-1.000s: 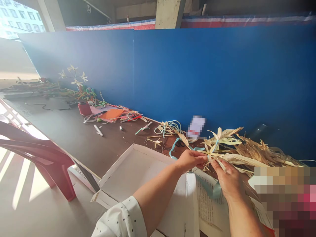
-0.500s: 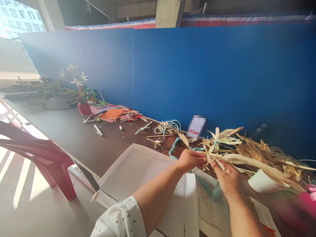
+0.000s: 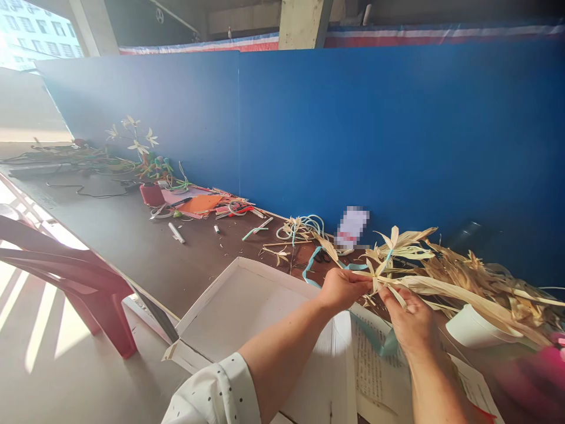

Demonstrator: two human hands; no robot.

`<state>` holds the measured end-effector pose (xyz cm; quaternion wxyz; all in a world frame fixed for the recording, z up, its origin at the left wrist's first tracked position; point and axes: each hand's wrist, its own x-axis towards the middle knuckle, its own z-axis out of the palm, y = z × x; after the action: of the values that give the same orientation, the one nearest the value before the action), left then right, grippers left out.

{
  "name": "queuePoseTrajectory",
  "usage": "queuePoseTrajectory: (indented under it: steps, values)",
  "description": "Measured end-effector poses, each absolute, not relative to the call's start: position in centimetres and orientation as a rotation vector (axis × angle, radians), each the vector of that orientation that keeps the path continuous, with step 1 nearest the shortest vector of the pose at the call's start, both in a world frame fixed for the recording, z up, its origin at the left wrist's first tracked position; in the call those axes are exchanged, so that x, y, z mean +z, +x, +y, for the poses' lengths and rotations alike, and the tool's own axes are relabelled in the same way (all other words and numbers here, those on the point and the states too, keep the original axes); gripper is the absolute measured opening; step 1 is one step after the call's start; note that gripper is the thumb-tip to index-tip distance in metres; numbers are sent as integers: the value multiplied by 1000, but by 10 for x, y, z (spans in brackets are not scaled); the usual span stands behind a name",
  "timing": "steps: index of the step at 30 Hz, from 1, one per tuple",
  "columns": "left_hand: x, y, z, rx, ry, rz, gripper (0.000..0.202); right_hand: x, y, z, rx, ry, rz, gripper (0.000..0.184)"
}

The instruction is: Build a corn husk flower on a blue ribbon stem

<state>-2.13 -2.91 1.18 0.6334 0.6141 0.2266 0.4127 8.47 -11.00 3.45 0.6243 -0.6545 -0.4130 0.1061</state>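
Note:
My left hand [image 3: 342, 288] is closed in a pinch on a small flower made of pale dried leaf strips [image 3: 380, 275]. From the other side my right hand [image 3: 410, 321] grips the same leaf flower, fingers curled around its petals. A light blue ribbon [image 3: 375, 338] trails from the flower down under my right hand. Both hands hover over an open printed book [image 3: 375, 377] lying on the table. Behind the flower lies a heap of dried leaves [image 3: 468, 277].
A white cardboard box lid [image 3: 229, 306] sits on the dark table [image 3: 132, 235] by my left arm. A white cup [image 3: 468, 327] stands at the right. Craft scraps, an orange sheet [image 3: 198, 204] and a finished flower bouquet [image 3: 132, 138] lie further left. A red plastic chair [image 3: 66, 277] stands beside the table. A blue partition [image 3: 353, 129] backs it.
My hands have stayed almost still on the leaf flower, shifting it only slightly. The view has tilted a little, and a pink blurred shape shows at the lower right.

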Motion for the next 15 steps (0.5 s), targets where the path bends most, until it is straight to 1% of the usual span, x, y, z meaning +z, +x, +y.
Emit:
queuePoseTrajectory:
  steps: [5, 9, 13, 15]
  values:
    - [8, -16, -29, 934, 1316, 536, 40, 30, 89, -108, 283, -1531, -933, 33]
    - [12, -16, -29, 887, 1218, 542, 47, 24, 93, -105, 300, -1480, -878, 34]
    - [19, -19, -31, 833, 1110, 514, 51, 30, 88, -109, 236, -1521, -908, 34]
    - [22, -21, -31, 799, 1081, 480, 52, 33, 87, -112, 266, -1542, -927, 35]
